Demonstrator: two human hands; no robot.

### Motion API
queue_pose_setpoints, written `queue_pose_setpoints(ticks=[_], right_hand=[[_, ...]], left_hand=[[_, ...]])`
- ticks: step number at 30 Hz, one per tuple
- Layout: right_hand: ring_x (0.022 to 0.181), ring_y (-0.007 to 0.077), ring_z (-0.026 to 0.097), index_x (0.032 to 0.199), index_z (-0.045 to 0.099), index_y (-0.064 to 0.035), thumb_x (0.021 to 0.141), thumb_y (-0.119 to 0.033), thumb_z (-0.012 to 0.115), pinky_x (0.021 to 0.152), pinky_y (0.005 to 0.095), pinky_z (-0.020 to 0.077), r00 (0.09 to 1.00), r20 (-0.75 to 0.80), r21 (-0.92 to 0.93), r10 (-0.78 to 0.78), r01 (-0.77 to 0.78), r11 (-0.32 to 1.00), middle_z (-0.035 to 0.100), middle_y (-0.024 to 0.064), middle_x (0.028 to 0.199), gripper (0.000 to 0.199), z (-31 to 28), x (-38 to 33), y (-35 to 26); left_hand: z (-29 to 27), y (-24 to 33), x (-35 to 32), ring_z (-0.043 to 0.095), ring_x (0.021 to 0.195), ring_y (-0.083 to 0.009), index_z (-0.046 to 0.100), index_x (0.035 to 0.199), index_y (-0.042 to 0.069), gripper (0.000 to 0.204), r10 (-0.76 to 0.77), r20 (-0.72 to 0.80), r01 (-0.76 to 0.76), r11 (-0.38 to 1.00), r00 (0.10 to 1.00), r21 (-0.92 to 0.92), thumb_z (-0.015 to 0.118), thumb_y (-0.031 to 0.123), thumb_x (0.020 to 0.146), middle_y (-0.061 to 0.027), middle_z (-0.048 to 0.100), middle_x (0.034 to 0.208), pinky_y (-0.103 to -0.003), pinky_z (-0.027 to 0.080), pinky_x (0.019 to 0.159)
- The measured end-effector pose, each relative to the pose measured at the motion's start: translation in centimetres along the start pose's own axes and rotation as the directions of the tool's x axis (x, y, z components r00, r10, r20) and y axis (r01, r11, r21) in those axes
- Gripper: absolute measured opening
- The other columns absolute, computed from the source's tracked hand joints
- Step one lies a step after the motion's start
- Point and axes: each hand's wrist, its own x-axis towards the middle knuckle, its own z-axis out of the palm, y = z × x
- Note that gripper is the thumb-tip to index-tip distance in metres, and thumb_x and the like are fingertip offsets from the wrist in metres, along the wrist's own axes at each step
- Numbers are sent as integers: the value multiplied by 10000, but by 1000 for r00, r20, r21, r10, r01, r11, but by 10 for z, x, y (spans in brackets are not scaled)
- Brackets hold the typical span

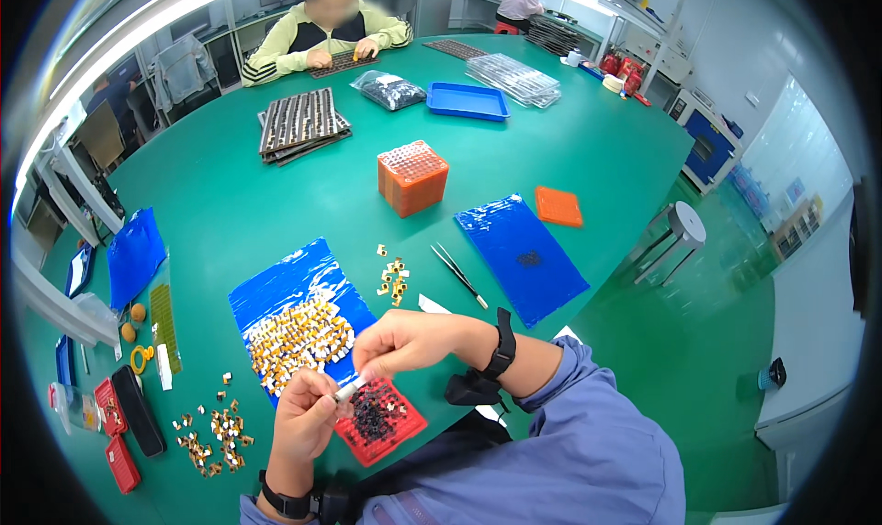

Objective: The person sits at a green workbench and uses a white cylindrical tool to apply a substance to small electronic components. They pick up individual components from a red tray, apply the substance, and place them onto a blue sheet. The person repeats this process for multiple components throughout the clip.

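My left hand (305, 413) is closed in a pinch around a small pale cylindrical piece (348, 390). Against the white end of that piece, the fingertips of my right hand (401, 339) are pressed together; what lies between them is too small to make out. Just below both hands is a red tray (393, 440) with many tiny black parts (374, 417) and a few gold-coloured bits. Under and beyond the hands, a blue sheet (294, 266) carries a heap of small white-and-yellow parts (301, 339).
Tweezers (459, 275) lie beside loose gold parts (393, 282). Farther right is another blue sheet (528, 286), and an orange box stack (413, 190) stands mid-table. Left are more loose parts (213, 440) and a black case (138, 410). Across the table, a person (331, 33) handles a dark tray.
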Motion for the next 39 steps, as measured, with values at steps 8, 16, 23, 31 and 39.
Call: queue_pose_setpoints(ticks=[8, 16, 23, 31, 39], right_hand=[[431, 50, 462, 861, 592, -37, 918, -221, 551, 397, 212, 348, 988, -33, 7, -150, 151, 989, 551, -15, 579, 197, 1, 3, -3], [596, 32, 506, 867, 599, -24, 829, -114, 675, 513, 197, 384, 995, 90, -14, 33, -32, 999, 578, -17, 666, 124, -10, 1, -4], [539, 63, 523, 812, 649, -5, 869, -163, 628, 488, 222, 407, 960, 136, -46, 244, -240, 970, 590, 0, 633, 169, -14, 1, -6], [600, 15, 495, 824, 631, -19, 787, -117, 721, 528, 189, 381, 963, -39, -93, 266, -268, 959, 568, -35, 647, 138, -29, -1, -3], [599, 7, 435, 833, 618, -11, 829, -116, 676, 513, 176, 330, 954, -238, -17, 184, -194, 981, 536, -57, 664, 120, -31, 3, 8]], left_hand=[[-1, 1, 0, 558, 706, -151, 464, 869, 42, 111, -12, 14, 9, 987, 1000, 159, 572, 68, 880, -68, 529, 778, -293, 483, 662], [-6, -1, -2, 582, 712, -98, 513, 880, 37, 78, -19, 0, 18, 963, 1000, 270, 588, 58, 872, -40, 574, 789, -227, 479, 659], [2, 4, 0, 566, 721, -74, 512, 891, 27, 66, -171, 31, 151, 930, 985, 335, 566, 64, 894, -14, 578, 784, -211, 458, 658], [5, 7, -2, 592, 745, -69, 598, 860, 9, 94, -222, -43, 218, 877, 974, 428, 675, 16, 805, -15, 615, 808, -209, 476, 662], [13, 11, -4, 639, 768, -144, 622, 795, 5, 159, -2, 72, -58, 574, 997, 817, 711, -77, 692, -86, 660, 827, -248, 503, 674]])
